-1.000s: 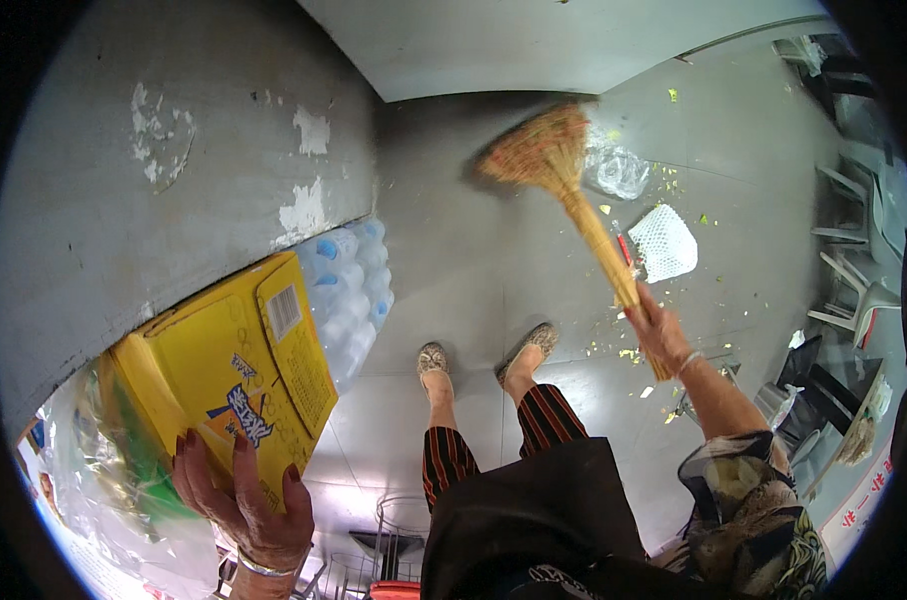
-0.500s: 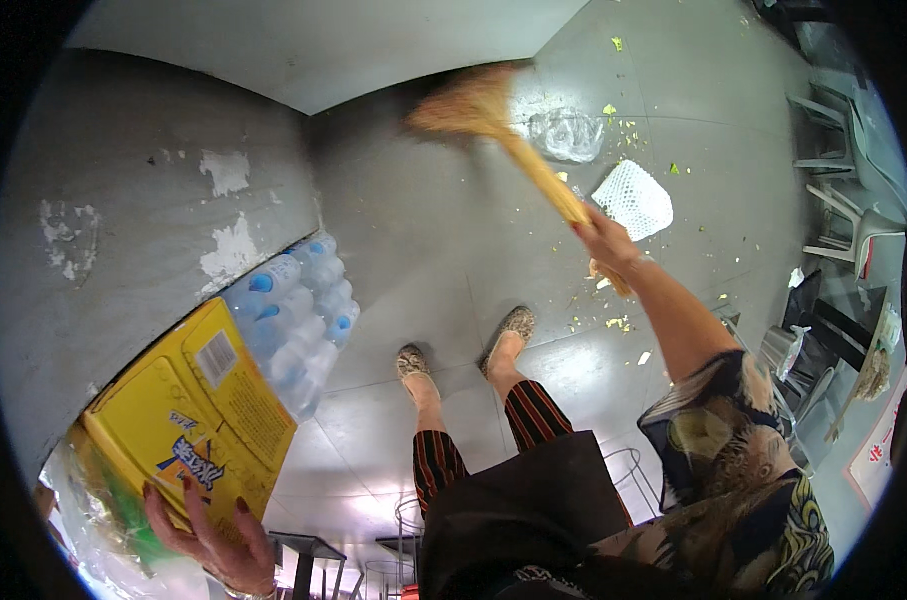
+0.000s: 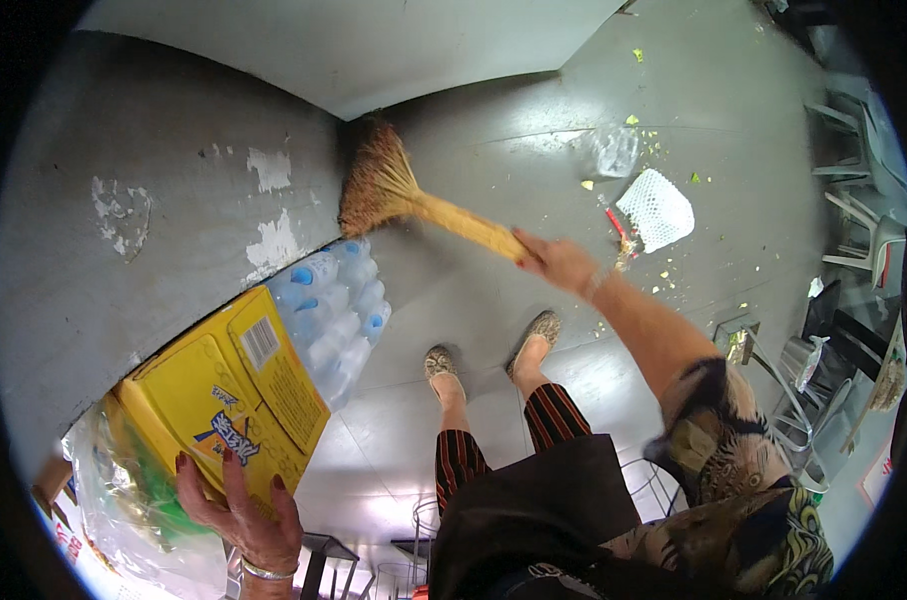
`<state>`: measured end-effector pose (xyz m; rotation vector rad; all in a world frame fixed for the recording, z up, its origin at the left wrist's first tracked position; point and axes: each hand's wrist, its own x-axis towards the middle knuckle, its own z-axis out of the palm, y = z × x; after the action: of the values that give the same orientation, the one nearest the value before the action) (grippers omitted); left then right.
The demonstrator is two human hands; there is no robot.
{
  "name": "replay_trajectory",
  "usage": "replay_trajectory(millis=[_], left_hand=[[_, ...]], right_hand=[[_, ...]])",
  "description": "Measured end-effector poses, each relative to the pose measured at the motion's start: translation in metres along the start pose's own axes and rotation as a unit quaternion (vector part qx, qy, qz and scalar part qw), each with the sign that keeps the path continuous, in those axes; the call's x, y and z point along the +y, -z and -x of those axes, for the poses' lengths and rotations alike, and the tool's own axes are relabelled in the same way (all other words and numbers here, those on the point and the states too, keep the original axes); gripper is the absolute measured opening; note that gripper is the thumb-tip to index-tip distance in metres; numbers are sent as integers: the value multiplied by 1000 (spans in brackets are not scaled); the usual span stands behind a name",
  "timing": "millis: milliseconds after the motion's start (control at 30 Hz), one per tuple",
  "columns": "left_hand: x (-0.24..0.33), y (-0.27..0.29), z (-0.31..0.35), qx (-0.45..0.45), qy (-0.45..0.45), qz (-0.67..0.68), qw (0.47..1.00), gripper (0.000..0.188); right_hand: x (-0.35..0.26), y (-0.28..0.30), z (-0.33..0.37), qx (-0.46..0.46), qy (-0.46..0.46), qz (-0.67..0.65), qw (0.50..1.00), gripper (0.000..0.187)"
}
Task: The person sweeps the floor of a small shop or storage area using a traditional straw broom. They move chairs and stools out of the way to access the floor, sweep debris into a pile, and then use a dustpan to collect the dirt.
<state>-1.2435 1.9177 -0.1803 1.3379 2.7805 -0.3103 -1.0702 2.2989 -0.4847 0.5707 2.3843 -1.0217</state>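
Observation:
My right hand (image 3: 562, 264) is closed round the pale handle of a straw broom (image 3: 454, 220). The broom's brown bristles lie against the foot of the grey wall, in the corner just beyond a pack of water bottles (image 3: 329, 315). At the lower left, my left hand (image 3: 244, 515) rests on a yellow cardboard box (image 3: 229, 375) with its fingers spread. That box sits beside the bottle pack. On the floor to the right are a white foam net (image 3: 657, 210), a crumpled clear plastic bag (image 3: 611, 152), a small red piece and scattered green and pale scraps.
A pale cabinet-like block (image 3: 354, 50) stands at the top, meeting the grey wall (image 3: 194, 200) with peeling patches. Along the right edge are white plastic chairs (image 3: 864, 235) and metal stool legs. Clear plastic bags (image 3: 124, 500) lie at the lower left.
The broom has swung left and nearer, from beside the pale block into the corner by the bottles. My right hand has moved left with it. My left hand stays on the box.

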Motion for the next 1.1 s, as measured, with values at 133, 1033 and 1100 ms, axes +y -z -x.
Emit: replay_trajectory(millis=[133,1033,1100], left_hand=[[2,-1,-1,4,6,19,1000,48],[1,-1,-2,11,-8,1,1000,53],[1,-1,-3,7,-10,-31,999,53]], right_hand=[[16,52,-82,-64,-63,65,994,60],[102,27,119,-22,-197,68,978,51],[141,51,174,26,-253,56,965,50]])
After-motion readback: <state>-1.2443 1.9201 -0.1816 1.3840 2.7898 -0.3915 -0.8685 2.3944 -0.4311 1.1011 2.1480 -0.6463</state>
